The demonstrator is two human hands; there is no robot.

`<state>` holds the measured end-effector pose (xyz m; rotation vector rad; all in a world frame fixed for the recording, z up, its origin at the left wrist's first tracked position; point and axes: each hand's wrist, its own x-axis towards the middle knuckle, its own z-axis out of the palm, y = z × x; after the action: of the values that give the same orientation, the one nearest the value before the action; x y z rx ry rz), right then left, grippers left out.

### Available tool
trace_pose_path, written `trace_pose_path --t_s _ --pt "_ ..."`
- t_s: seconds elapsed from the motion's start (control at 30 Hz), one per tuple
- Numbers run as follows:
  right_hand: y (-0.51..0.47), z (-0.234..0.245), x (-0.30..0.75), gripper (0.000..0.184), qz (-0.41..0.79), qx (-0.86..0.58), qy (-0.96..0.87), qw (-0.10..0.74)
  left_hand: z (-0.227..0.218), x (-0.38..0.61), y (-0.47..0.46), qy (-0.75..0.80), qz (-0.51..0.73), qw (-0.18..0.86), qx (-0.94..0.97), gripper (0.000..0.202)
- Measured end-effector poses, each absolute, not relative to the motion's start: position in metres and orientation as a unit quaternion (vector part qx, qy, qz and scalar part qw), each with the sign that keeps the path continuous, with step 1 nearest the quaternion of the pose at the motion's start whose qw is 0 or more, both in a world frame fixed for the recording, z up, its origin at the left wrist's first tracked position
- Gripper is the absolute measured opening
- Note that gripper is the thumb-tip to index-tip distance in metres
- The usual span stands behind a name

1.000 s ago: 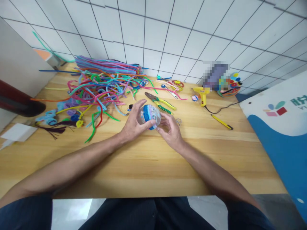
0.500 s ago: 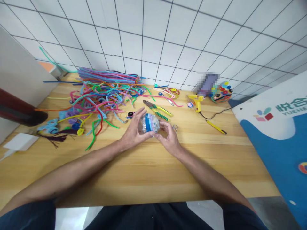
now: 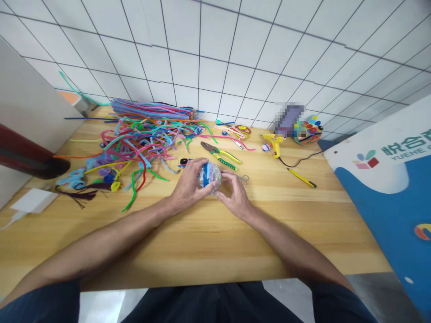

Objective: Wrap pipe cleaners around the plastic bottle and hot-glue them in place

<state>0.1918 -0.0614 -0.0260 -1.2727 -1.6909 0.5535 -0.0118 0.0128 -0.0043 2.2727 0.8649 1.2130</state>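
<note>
Between my two hands is a round ball (image 3: 209,177) with blue, light-blue and silvery fuzzy bands, apparently pipe cleaner. My left hand (image 3: 187,185) curls around its left side, thumb across the lower front and fingers over the top. On the right, the fingertips and thumb of my right hand (image 3: 237,197) rest against the ball's edge. Just beyond it lie pliers (image 3: 209,148) with yellow and green handles. Small scissors (image 3: 244,179) are partly hidden behind my right fingers. A small black round piece (image 3: 183,161) sits near my left fingers.
Loose, tangled pipe cleaners (image 3: 144,143) spread across the left, with a bundle (image 3: 151,109) along the tiled wall. A yellow glue gun (image 3: 275,142) with a cord stands at the back right, a yellow utility knife (image 3: 301,177) before it. A white box (image 3: 33,200) lies far left.
The ball has turned in my hands, so its blue band now slants. My left fingers have moved lower and further over the ball. The whole view has shifted slightly.
</note>
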Motion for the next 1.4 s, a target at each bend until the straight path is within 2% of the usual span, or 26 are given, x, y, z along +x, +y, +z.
trace_pose_path --t_s 0.3,0.5,0.67,0.73,0.8,0.83,1.07,1.23,1.4 --pt "-0.062 -0.026 0.191 0.048 0.207 -0.518 -0.689 0.463 -0.003 -0.013 0.006 0.309 0.436 0.218 0.817 0.048" --pt "-0.062 -0.025 0.19 0.047 0.191 -0.517 -0.7 0.455 -0.005 -0.014 0.009 0.286 0.448 0.196 0.824 0.057" --pt "-0.064 -0.02 0.189 0.049 0.128 -0.52 -0.701 0.471 -0.006 -0.015 0.011 0.289 0.44 0.191 0.829 0.055" --pt "-0.066 -0.016 0.19 0.037 0.109 -0.519 -0.704 0.472 -0.007 -0.015 0.012 0.283 0.445 0.189 0.828 0.054" --pt "-0.068 -0.012 0.19 0.017 0.121 -0.508 -0.714 0.467 -0.009 -0.016 0.013 0.278 0.45 0.186 0.828 0.054" --pt "-0.069 -0.009 0.191 0.014 0.137 -0.504 -0.713 0.467 -0.01 -0.016 0.013 0.277 0.452 0.185 0.828 0.054" --pt "-0.062 0.033 0.209 0.035 0.278 -0.551 -0.572 0.54 -0.014 -0.016 0.017 0.28 0.454 0.187 0.825 0.055" --pt "-0.036 0.06 0.255 0.043 0.248 -0.566 -0.521 0.589 -0.013 -0.015 0.015 0.28 0.455 0.184 0.825 0.056" --pt "-0.007 0.06 0.295 0.047 0.238 -0.578 -0.496 0.602 -0.01 -0.016 0.014 0.273 0.456 0.175 0.828 0.058"
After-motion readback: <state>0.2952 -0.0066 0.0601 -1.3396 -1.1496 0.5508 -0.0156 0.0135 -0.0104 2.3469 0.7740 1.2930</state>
